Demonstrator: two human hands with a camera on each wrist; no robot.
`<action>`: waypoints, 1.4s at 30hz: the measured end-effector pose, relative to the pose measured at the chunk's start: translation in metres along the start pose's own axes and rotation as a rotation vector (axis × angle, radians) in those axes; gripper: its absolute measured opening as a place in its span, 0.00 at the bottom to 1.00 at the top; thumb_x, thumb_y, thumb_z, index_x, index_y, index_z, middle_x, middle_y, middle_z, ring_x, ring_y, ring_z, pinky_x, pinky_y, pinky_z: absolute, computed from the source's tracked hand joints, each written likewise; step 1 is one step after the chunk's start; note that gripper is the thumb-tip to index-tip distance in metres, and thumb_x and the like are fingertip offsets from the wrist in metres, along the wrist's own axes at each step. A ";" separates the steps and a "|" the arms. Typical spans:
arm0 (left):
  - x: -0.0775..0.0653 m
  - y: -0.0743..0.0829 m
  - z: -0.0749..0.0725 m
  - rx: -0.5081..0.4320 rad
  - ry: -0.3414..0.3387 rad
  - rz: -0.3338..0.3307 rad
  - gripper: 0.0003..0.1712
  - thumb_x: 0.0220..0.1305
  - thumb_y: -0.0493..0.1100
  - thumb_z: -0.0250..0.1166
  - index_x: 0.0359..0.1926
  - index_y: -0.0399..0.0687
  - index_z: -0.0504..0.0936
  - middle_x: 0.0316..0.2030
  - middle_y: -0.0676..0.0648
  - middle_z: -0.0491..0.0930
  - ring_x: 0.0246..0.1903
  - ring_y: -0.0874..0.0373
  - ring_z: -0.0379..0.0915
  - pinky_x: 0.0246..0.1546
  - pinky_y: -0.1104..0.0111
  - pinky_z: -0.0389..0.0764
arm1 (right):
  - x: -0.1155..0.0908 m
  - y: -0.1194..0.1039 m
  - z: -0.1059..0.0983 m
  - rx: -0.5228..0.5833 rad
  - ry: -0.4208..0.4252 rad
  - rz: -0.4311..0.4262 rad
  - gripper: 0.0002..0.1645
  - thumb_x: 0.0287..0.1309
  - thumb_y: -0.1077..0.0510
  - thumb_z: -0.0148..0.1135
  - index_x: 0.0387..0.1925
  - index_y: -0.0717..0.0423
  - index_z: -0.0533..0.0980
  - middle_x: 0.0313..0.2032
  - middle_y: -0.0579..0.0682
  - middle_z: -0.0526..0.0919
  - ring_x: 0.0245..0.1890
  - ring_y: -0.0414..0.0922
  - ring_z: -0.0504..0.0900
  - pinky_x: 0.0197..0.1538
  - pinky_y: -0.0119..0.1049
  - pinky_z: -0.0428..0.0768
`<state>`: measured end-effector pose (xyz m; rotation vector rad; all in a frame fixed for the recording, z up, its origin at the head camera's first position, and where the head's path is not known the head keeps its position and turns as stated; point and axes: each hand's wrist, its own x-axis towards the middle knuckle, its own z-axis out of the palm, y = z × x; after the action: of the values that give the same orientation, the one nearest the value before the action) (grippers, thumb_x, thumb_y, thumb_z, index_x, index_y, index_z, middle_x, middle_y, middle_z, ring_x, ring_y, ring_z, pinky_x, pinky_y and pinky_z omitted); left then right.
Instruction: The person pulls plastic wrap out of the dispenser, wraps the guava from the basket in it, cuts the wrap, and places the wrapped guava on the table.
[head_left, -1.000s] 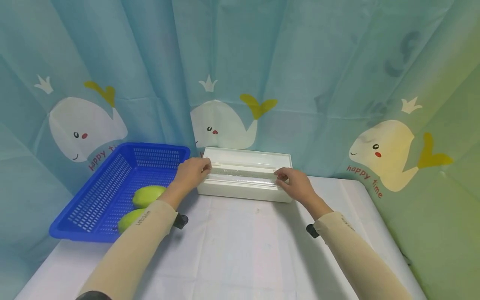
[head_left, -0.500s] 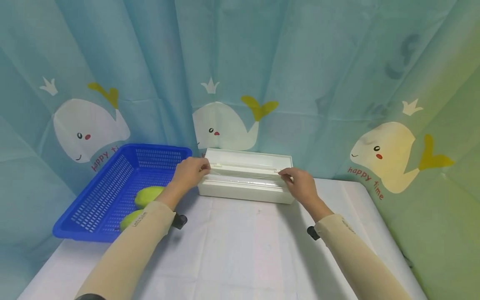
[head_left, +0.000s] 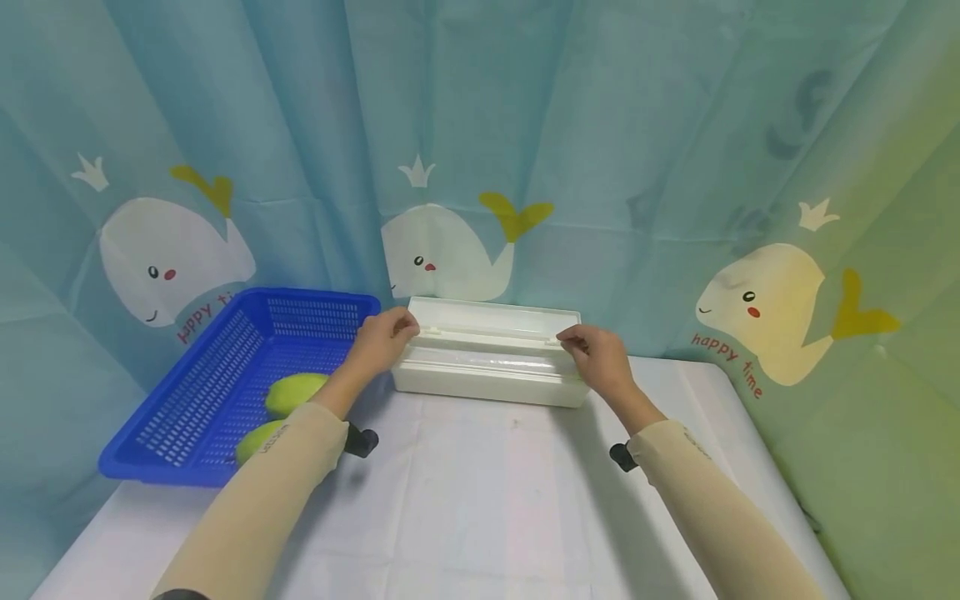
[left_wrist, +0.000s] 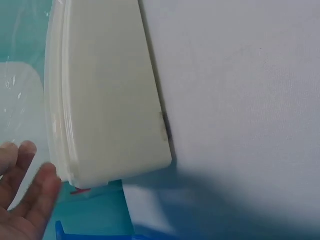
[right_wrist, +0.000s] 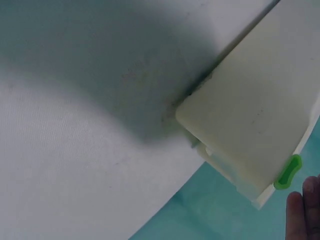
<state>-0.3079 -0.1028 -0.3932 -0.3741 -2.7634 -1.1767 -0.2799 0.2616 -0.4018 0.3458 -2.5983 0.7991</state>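
Observation:
A long white cling film dispenser (head_left: 487, 388) stands on the table with its lid (head_left: 495, 315) raised at the back. Clear cling film (left_wrist: 14, 102) catches the light in the left wrist view, stretched beside the box. At the dispenser's left end, my left hand (head_left: 384, 340) pinches the film between thumb and fingertips. My right hand (head_left: 602, 360) is at the other end, thumb and index finger together on the film's edge. A green slider (right_wrist: 288, 172) shows on the box near the right fingers in the right wrist view. Film between the hands is hard to make out from above.
To the left sits a blue slotted basket (head_left: 120, 467) with two green fruits (head_left: 295, 394) inside, partly behind the left forearm. A whale-printed curtain (head_left: 600, 167) hangs right behind the dispenser. White cloth (head_left: 487, 517) covers the table.
My right hand has risen slightly from the box's front to the height of its inner bar. The left hand has lifted a little too. The dispenser stays in place.

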 end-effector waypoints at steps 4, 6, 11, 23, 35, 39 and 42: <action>0.000 0.000 -0.001 -0.041 0.012 -0.041 0.10 0.75 0.43 0.57 0.47 0.42 0.80 0.43 0.40 0.82 0.47 0.45 0.74 0.53 0.51 0.76 | 0.000 0.002 -0.002 0.011 0.003 0.012 0.06 0.63 0.65 0.65 0.40 0.58 0.85 0.39 0.55 0.89 0.36 0.51 0.87 0.41 0.47 0.85; 0.000 0.000 -0.002 -0.053 0.017 -0.053 0.11 0.75 0.43 0.57 0.47 0.41 0.80 0.46 0.40 0.82 0.49 0.45 0.75 0.54 0.50 0.76 | 0.000 0.003 -0.002 0.005 0.009 0.015 0.06 0.63 0.64 0.65 0.40 0.58 0.85 0.38 0.54 0.89 0.36 0.51 0.87 0.41 0.46 0.85; -0.001 -0.001 -0.006 -0.076 0.035 -0.043 0.11 0.74 0.43 0.58 0.46 0.40 0.81 0.50 0.38 0.82 0.51 0.42 0.76 0.55 0.49 0.75 | 0.002 0.003 -0.005 0.012 0.022 0.005 0.06 0.63 0.64 0.65 0.40 0.58 0.85 0.37 0.54 0.89 0.34 0.49 0.86 0.39 0.46 0.84; 0.000 0.001 -0.013 -0.149 0.062 -0.040 0.12 0.74 0.45 0.59 0.46 0.41 0.80 0.49 0.39 0.83 0.50 0.44 0.77 0.54 0.50 0.77 | 0.006 -0.001 -0.015 0.058 0.026 0.008 0.07 0.64 0.64 0.64 0.41 0.58 0.85 0.37 0.55 0.88 0.35 0.50 0.86 0.41 0.47 0.84; -0.003 0.006 -0.018 -0.226 0.082 -0.035 0.12 0.74 0.45 0.59 0.47 0.40 0.80 0.48 0.39 0.84 0.47 0.45 0.81 0.47 0.56 0.82 | 0.008 -0.007 -0.022 0.110 0.057 -0.033 0.06 0.63 0.67 0.64 0.39 0.61 0.84 0.37 0.55 0.89 0.35 0.50 0.87 0.40 0.46 0.85; -0.002 0.007 -0.020 -0.215 0.080 -0.029 0.12 0.74 0.46 0.59 0.46 0.41 0.80 0.47 0.40 0.84 0.46 0.42 0.81 0.45 0.56 0.81 | 0.008 -0.008 -0.027 0.105 0.062 -0.047 0.06 0.63 0.67 0.64 0.39 0.62 0.84 0.37 0.55 0.89 0.35 0.50 0.87 0.41 0.46 0.85; -0.003 0.009 -0.022 -0.217 0.080 -0.029 0.13 0.74 0.47 0.59 0.46 0.41 0.80 0.47 0.40 0.84 0.46 0.42 0.81 0.45 0.56 0.81 | 0.009 -0.009 -0.030 0.097 0.065 -0.056 0.05 0.62 0.66 0.65 0.39 0.60 0.85 0.36 0.55 0.89 0.34 0.49 0.87 0.39 0.44 0.85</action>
<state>-0.3026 -0.1129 -0.3720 -0.3005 -2.5896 -1.4700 -0.2761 0.2702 -0.3707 0.4117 -2.4839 0.9042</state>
